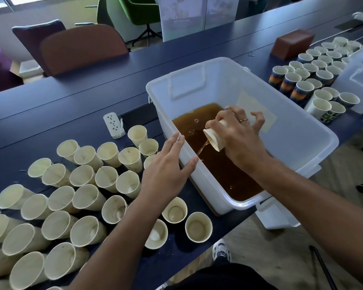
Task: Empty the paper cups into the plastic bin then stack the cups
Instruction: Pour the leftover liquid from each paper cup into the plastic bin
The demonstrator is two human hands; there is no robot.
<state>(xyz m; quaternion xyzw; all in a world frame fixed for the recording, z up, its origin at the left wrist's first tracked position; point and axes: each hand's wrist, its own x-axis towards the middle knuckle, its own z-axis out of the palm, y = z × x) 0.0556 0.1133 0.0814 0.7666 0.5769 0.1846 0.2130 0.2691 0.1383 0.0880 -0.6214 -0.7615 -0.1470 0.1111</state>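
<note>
- Here the right hand point(237, 137) grips a paper cup point(215, 136) over the plastic bin point(302, 143), fingers curled round its wall.
- The cup is tipped with its long axis near level and its mouth facing left and down; a thin stream falls from the rim into the brown liquid point(214, 162) below.
- The left hand point(168, 168) lies just outside the bin's left wall, fingers straight and together, fingertips at the rim, holding nothing.
- Left of the bin stands a crowd of pale cups point(71, 197), upright and unstacked; they look empty, some stained.
- Right of the bin stands another cluster of printed cups point(314, 78); I cannot tell whether they hold liquid.
- Judgement: the stacking spot among the pale cups lies left of the bin, nearer the left hand, so the drained cup must cross over the left rim.
- The bin holds liquid well below its rim.
</note>
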